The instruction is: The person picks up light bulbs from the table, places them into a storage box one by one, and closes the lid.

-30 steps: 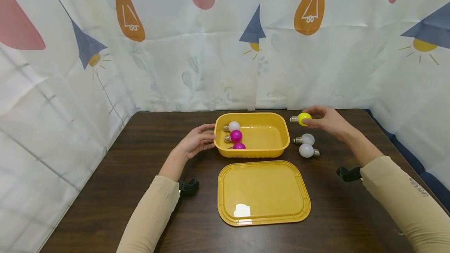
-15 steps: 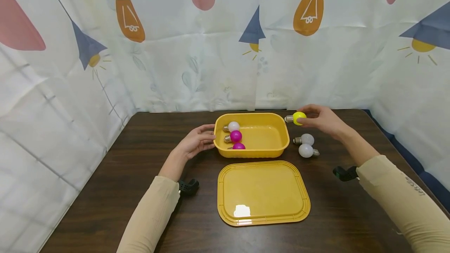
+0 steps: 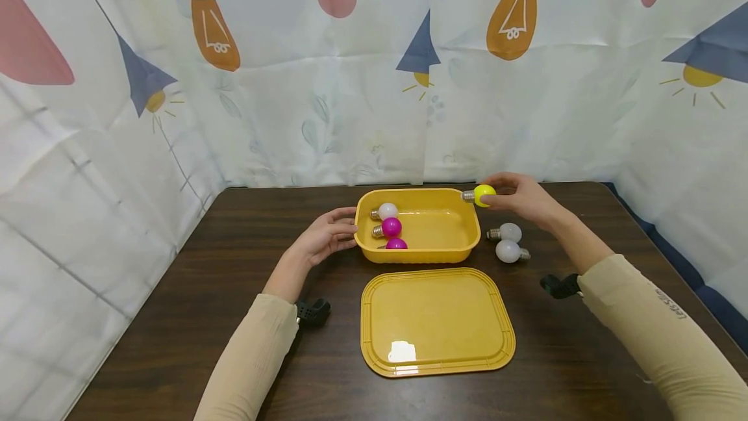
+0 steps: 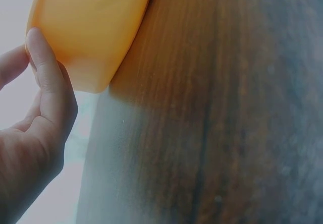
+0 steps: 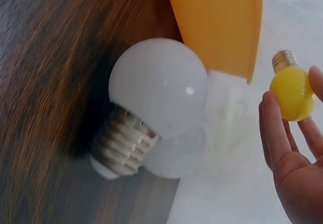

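My right hand (image 3: 520, 199) pinches a yellow light bulb (image 3: 484, 195) by its globe, with the metal screw base pointing left. That base is over the right rim of the yellow plastic box (image 3: 421, 256). At the box's left rim, my left hand (image 3: 324, 236) holds the edge between thumb and finger; the wrist view shows a fingertip (image 4: 38, 40) against the outer wall. Inside the box's left part lie a white bulb (image 3: 388, 211) and two magenta bulbs (image 3: 391, 227), the nearer one partly hidden by the front wall.
Two white bulbs (image 3: 510, 232) lie on the dark wooden table (image 3: 280, 369), right of the box. A flat yellow lid (image 3: 438, 323) lies in front of the box. Behind the table hangs a patterned white curtain (image 3: 374, 102).
My right hand has carried the yellow bulb leftward, from above the table beside the box to its right rim. My left hand stays at the box's left rim.
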A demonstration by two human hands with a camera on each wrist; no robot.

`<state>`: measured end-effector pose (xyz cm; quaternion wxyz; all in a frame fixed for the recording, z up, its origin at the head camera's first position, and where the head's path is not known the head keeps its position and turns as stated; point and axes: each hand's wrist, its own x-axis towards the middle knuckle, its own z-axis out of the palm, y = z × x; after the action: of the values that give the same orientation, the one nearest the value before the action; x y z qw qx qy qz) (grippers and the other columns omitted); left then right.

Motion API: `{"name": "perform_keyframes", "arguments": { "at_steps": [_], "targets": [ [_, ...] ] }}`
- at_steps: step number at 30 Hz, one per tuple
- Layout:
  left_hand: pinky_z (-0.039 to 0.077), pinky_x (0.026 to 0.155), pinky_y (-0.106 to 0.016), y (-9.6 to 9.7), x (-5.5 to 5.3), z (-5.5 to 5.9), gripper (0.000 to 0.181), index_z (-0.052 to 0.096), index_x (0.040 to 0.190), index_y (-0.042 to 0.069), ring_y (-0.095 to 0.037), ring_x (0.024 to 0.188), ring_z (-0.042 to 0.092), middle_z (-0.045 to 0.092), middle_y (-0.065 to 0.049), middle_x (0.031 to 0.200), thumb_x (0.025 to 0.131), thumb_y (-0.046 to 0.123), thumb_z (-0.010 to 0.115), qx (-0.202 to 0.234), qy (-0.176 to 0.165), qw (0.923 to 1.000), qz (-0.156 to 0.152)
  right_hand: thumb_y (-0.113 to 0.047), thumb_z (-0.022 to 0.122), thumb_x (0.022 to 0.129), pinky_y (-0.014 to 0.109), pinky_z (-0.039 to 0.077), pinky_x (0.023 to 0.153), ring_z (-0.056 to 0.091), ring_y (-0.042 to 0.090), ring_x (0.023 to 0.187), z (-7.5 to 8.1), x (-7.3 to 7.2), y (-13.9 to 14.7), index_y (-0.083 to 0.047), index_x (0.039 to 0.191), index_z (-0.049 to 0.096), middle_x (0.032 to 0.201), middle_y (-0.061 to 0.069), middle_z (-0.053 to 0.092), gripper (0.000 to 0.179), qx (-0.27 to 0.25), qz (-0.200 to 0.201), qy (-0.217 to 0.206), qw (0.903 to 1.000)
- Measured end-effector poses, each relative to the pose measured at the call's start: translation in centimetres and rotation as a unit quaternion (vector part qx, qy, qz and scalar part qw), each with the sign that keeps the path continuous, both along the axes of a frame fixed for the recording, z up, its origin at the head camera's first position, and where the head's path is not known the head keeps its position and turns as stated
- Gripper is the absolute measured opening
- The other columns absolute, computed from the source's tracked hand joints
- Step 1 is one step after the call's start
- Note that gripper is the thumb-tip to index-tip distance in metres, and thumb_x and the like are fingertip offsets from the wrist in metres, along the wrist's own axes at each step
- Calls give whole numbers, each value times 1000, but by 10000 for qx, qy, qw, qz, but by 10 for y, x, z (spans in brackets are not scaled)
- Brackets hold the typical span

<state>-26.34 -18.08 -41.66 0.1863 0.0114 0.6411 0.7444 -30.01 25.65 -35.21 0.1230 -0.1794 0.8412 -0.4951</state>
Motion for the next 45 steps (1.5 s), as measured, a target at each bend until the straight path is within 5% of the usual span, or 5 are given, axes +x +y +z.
{"name": "perform_keyframes", "arguments": {
  "at_steps": [45],
  "targets": [
    [60, 85, -31, 1, 1, -1, 58, 35, 156, 4, -23, 100, 69, 49, -29, 143, 103, 1, 58, 3, 10, 10000, 17, -18, 72, 99, 54, 51, 100, 62, 42, 117, -18, -12, -72, 4, 139, 54, 135, 23, 53, 49, -442, 230, -326, 9982]
  ]
}}
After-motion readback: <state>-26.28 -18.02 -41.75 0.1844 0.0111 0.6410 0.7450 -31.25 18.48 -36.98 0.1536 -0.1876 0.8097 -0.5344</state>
